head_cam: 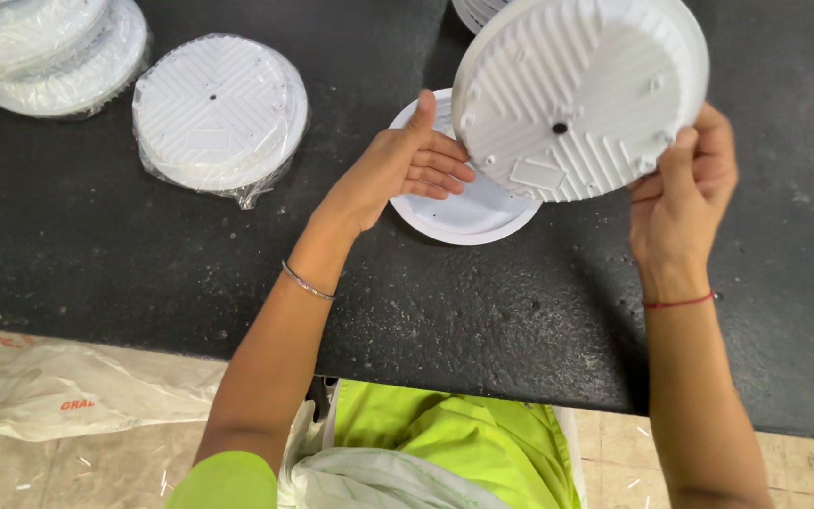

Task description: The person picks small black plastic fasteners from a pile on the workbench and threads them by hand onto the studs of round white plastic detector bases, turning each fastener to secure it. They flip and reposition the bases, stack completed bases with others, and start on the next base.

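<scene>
A round white ribbed plastic housing [577, 94] is held tilted above the black table [143, 273], its ribbed back facing me. My right hand [685, 184] grips its lower right rim. My left hand [407, 165] touches its lower left edge with the fingertips, thumb up. Under the housing a flat white round disc [468, 217] lies on the table, partly hidden by my left hand and the housing.
A white ribbed housing wrapped in clear plastic [219, 108] lies at the upper left. More bagged housings [49, 47] are stacked in the far left corner. Another white rim [473, 11] shows at the top edge. A plastic sack [49, 386] lies on the floor.
</scene>
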